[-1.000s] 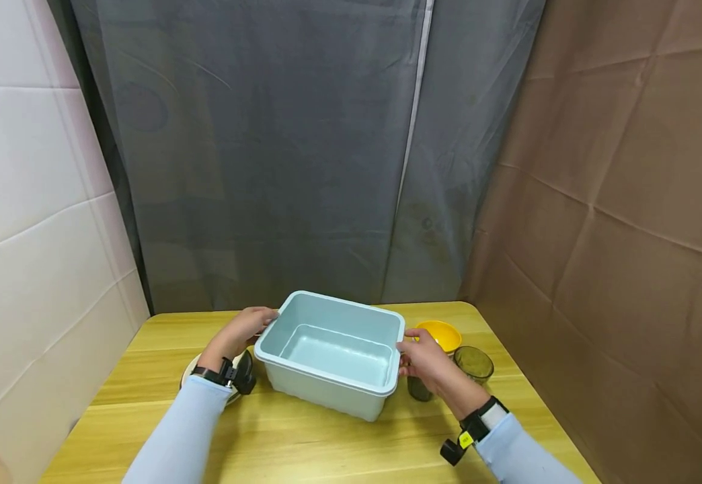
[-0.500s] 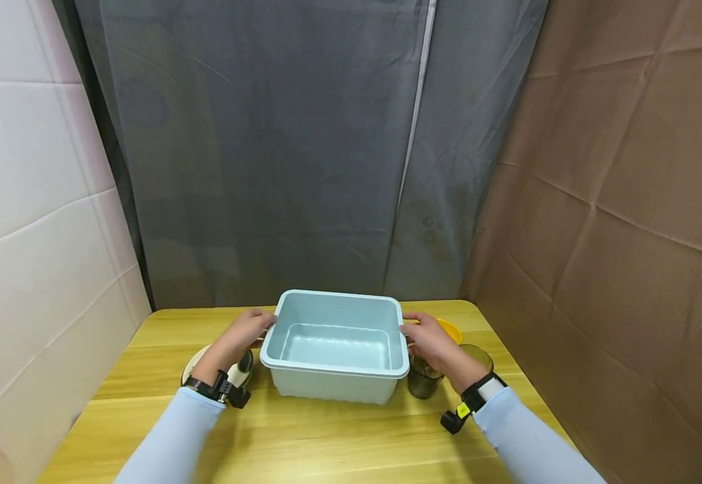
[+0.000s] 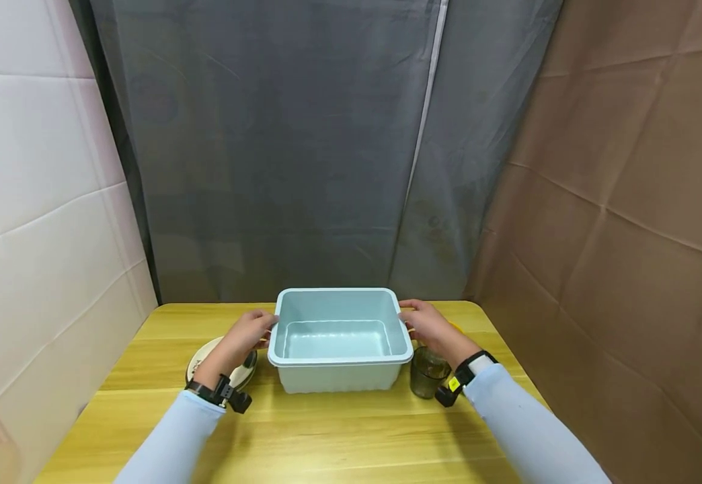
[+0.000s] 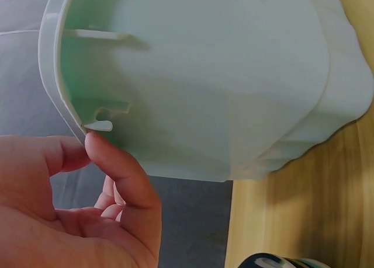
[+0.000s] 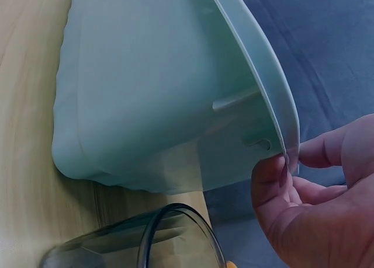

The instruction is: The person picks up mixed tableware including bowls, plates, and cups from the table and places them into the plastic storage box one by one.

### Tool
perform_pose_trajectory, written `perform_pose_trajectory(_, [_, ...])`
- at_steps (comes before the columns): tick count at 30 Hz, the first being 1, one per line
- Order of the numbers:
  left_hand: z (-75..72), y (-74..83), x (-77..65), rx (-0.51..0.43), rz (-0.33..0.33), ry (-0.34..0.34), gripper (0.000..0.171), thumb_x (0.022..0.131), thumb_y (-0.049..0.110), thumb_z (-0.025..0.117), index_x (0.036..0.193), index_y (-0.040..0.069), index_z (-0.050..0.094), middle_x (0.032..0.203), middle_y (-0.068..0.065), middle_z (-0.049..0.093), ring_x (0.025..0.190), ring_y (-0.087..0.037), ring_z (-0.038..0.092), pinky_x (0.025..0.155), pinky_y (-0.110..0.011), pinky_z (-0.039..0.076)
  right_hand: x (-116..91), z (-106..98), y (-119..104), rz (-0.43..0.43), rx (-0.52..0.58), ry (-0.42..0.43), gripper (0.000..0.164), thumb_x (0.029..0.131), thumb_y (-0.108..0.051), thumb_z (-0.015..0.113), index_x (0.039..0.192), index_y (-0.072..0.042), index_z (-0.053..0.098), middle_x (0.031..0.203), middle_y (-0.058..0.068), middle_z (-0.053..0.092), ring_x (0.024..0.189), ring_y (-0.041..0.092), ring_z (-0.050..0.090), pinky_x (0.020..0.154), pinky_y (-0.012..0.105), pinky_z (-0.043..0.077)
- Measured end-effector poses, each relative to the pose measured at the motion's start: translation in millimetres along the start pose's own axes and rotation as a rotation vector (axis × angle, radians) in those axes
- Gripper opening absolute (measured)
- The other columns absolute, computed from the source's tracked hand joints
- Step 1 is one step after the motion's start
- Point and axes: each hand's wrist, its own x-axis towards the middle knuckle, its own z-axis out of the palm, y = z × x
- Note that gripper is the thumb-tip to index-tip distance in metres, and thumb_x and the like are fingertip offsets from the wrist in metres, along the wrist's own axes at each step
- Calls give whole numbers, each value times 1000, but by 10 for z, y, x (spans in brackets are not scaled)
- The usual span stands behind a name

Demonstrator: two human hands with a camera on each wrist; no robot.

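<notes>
A pale blue-green rectangular plastic basin (image 3: 345,378) sits upright on the wooden table, its inside bare. On its left end my left hand (image 3: 247,338) pinches the rim between thumb and finger; the left wrist view shows this left hand (image 4: 111,204) at the rim's corner, under the lip. My right hand (image 3: 434,331) pinches the rim at the opposite end, and the right wrist view has the right hand (image 5: 321,192) with a fingertip tucked below the lip. A dark translucent glass (image 3: 426,374) stands just right of the basin, under my right forearm.
Under my left wrist lies a cream plate (image 3: 202,356) with a dark object on it, partly hidden. A sliver of yellow bowl (image 3: 456,327) shows behind my right hand. Grey cloth (image 3: 302,168) hangs behind the table (image 3: 327,444), with white and brown cloths at the sides.
The basin has turned from slanted to square with the table's back edge and shifted slightly away from me. Both hands have kept their hold on its rim. The right hand now covers most of the yellow bowl.
</notes>
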Motion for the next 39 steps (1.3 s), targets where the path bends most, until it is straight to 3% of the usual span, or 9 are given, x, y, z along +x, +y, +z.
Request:
perform_pose_trajectory(29, [50, -72, 1, 6, -15, 21, 39, 115, 29, 55, 127, -7, 59, 118, -19, 62, 100, -28, 60, 82, -37, 54, -37, 6, 32, 26, -46, -12, 51, 116, -20, 54, 163, -1, 47, 154, 26, 56, 127, 43, 63, 113, 58, 52])
perform_pose_trajectory(35, [61, -68, -4, 27, -12, 30, 39, 115, 31, 56, 128, -6, 60, 118, -18, 63, 102, -29, 62, 92, -47, 56, -7, -7, 42, 24, -44, -14, 51, 116, -20, 53, 164, -1, 46, 153, 26, 57, 126, 43, 64, 114, 60, 51])
perform_pose_trajectory(39, [44, -52, -24, 93, -3, 32, 44, 115, 35, 56, 130, -5, 61, 120, -18, 65, 106, -30, 64, 99, -52, 57, -17, -27, 61, 20, -75, 5, 52, 116, -23, 54, 163, -2, 47, 153, 25, 57, 122, 41, 66, 111, 59, 53])
